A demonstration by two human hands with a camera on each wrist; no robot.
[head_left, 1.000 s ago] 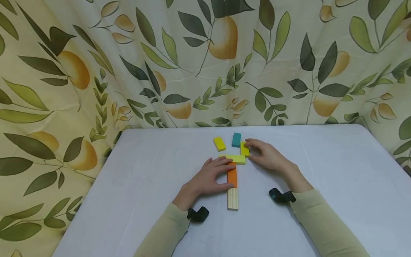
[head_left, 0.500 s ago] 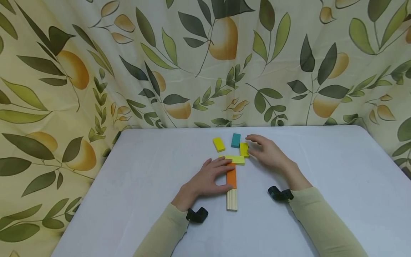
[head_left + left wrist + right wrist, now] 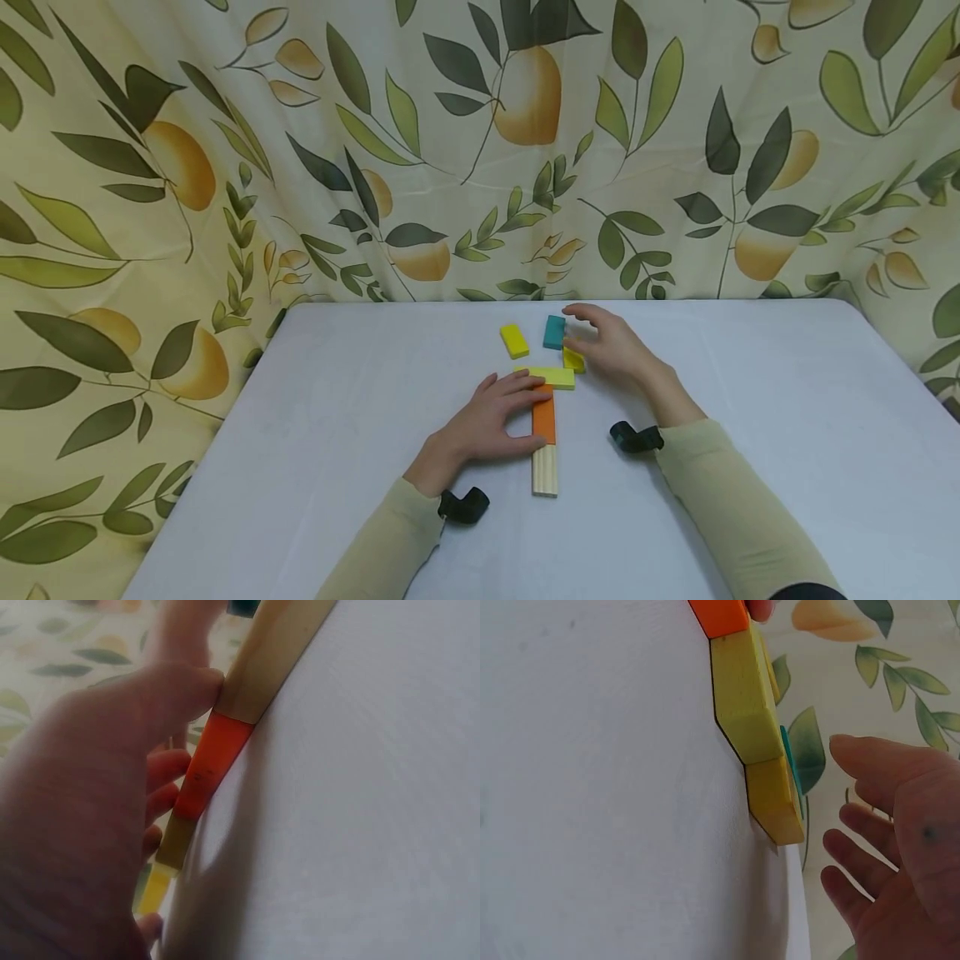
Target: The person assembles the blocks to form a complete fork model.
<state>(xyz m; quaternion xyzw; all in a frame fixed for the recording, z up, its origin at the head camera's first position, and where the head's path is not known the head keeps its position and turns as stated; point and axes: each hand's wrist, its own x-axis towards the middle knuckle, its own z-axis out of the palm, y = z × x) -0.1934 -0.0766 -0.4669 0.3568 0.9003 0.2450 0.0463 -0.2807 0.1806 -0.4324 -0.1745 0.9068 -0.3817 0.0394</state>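
Flat wooden blocks lie on the white table. A plain wood block (image 3: 545, 473) and an orange block (image 3: 543, 422) form a line, topped crosswise by a lime-yellow block (image 3: 559, 379). My left hand (image 3: 487, 427) rests with spread, fairly straight fingers at the lime-yellow and orange blocks, its thumb by the joint of orange and plain wood. My right hand (image 3: 617, 346) hovers, loosely spread, beside the teal block (image 3: 553, 332) and over a yellow block (image 3: 573, 362), partly hiding it. In the right wrist view, a gap separates its fingers (image 3: 855, 855) from the blocks.
Another yellow block (image 3: 514, 341) lies to the left of the teal one. Behind the table (image 3: 337, 375) hangs a curtain (image 3: 465, 192) printed with leaves and fruit. Dark wrist cameras sit at both sleeve cuffs.
My right hand lets go of the yellow block, lifts off and moves left toward the teal block, now covering part of the yellow one. My left hand stays in place.
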